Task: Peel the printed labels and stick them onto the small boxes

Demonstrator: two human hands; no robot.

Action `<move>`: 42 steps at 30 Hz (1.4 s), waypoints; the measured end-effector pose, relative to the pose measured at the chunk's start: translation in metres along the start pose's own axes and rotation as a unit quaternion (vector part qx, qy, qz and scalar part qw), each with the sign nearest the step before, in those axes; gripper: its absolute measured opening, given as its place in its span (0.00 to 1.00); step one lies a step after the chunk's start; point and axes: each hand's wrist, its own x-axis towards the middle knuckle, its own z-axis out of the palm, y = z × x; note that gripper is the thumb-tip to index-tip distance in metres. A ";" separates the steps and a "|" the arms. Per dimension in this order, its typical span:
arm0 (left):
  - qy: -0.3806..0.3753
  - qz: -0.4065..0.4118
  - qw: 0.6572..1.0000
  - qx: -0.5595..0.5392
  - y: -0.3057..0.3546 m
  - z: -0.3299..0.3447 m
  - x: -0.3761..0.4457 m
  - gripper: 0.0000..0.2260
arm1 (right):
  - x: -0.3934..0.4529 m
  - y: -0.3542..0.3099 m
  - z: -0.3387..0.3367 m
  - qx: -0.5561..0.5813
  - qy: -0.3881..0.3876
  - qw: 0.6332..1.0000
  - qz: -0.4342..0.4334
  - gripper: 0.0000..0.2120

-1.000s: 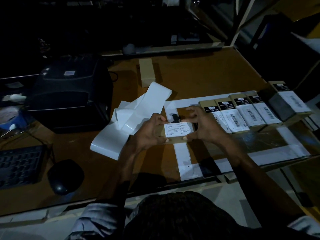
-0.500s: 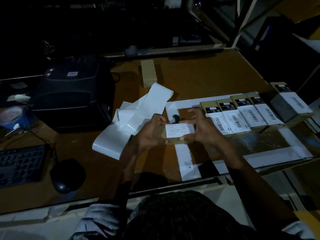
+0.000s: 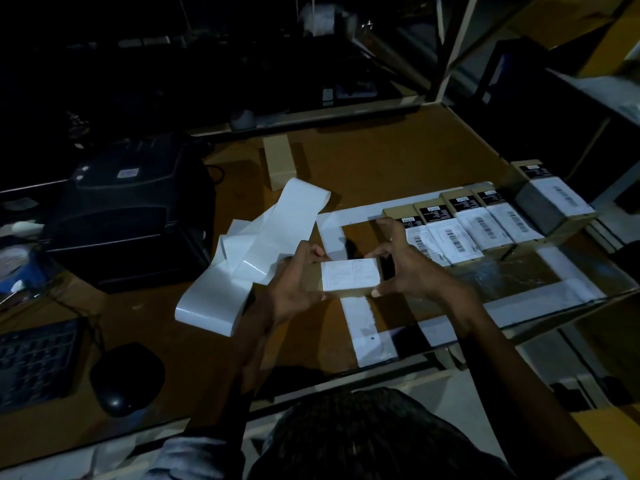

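A small tan box [image 3: 313, 280] is held above the table between both hands, with a white printed label [image 3: 349, 274] lying on its top face. My left hand [image 3: 294, 282] grips the box's left end. My right hand [image 3: 412, 271] holds the right end, thumb and fingertip at the label's right edge, index finger raised. A row of several labelled small boxes [image 3: 460, 226] lies on the table to the right. A loose strip of white label backing [image 3: 256, 251] curls on the table left of my hands.
A black label printer [image 3: 131, 209] stands at the left. A keyboard [image 3: 34, 362] and black mouse [image 3: 124, 375] lie at front left. A bare tan box [image 3: 280, 162] rests at the back. White tape lines [image 3: 360, 327] mark the brown table. A larger labelled box [image 3: 550, 199] sits far right.
The box with its label stays between both hands, which have shifted only slightly. The right index finger has lifted higher off the box.
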 end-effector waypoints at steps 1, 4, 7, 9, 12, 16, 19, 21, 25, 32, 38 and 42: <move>0.019 0.015 0.999 0.021 0.000 0.003 -0.003 0.30 | -0.003 0.002 0.002 0.004 0.008 1.000 -0.005 0.63; 0.089 0.056 0.991 0.079 0.005 0.015 -0.014 0.26 | -0.011 0.008 0.014 0.001 0.087 0.995 -0.042 0.63; 0.152 0.130 0.967 0.157 0.007 0.026 -0.013 0.24 | -0.017 0.013 0.025 -0.016 0.141 0.988 -0.068 0.61; 0.156 0.149 0.959 0.186 0.002 0.032 -0.012 0.26 | -0.022 0.017 0.030 -0.002 0.133 0.989 -0.064 0.56; 0.107 0.130 0.967 0.189 -0.003 0.033 -0.017 0.36 | -0.029 0.023 0.034 0.031 0.127 0.989 -0.064 0.45; 0.087 0.089 0.979 0.162 -0.005 0.036 -0.024 0.43 | -0.034 0.031 0.043 0.038 0.145 0.988 -0.040 0.37; 0.095 0.086 0.975 0.182 -0.006 0.037 -0.018 0.40 | -0.035 0.033 0.049 -0.041 0.164 0.983 -0.077 0.32; 0.094 0.082 0.970 0.211 -0.006 0.035 -0.012 0.38 | -0.036 0.030 0.056 -0.139 0.161 0.974 -0.076 0.30; 0.052 0.054 0.973 0.220 -0.008 0.027 -0.004 0.39 | -0.037 0.022 0.072 -0.338 0.151 0.927 -0.059 0.31; 0.002 0.017 0.989 0.149 -0.008 0.020 0.006 0.39 | -0.026 0.001 0.064 -0.356 0.108 0.928 0.017 0.36; -0.020 0.006 0.987 0.159 -0.008 0.020 0.011 0.36 | -0.015 -0.033 0.099 -0.329 0.055 0.943 0.006 0.32; -0.019 0.009 0.987 0.161 -0.013 0.021 0.012 0.36 | -0.021 -0.028 0.105 -0.359 0.072 0.931 -0.006 0.35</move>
